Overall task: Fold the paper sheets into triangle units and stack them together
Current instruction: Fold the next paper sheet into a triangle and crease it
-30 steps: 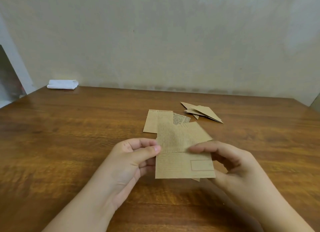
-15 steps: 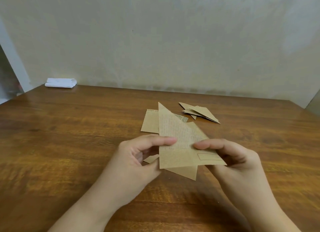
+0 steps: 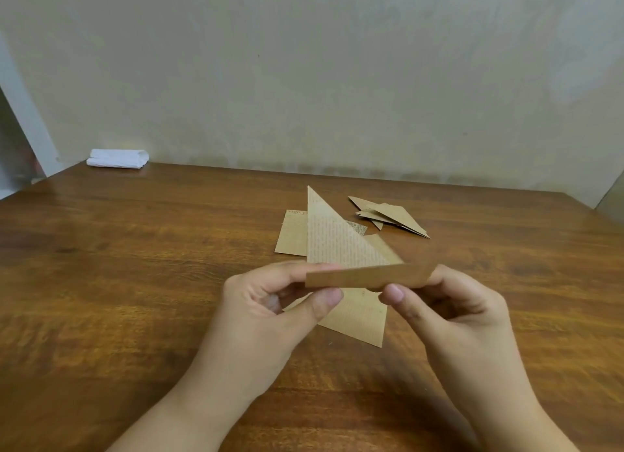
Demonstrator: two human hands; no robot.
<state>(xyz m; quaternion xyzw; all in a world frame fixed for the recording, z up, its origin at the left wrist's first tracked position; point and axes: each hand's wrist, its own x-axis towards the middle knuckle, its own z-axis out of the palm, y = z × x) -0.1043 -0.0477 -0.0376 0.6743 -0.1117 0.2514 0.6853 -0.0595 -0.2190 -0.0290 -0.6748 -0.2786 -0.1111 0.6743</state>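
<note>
Together both hands (image 3: 368, 292) pinch the folding paper sheet (image 3: 332, 242) — its lower flap blurred, partly hidden.

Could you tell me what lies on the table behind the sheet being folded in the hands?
Flat unfolded sheets lie behind the held sheet, one printed corner peeking out. How many sheets there are is hidden.

Flat sheets (image 3: 292, 235) lie left of the folded triangles (image 3: 391, 215), behind the hands' held paper (image 3: 337, 245)
</note>
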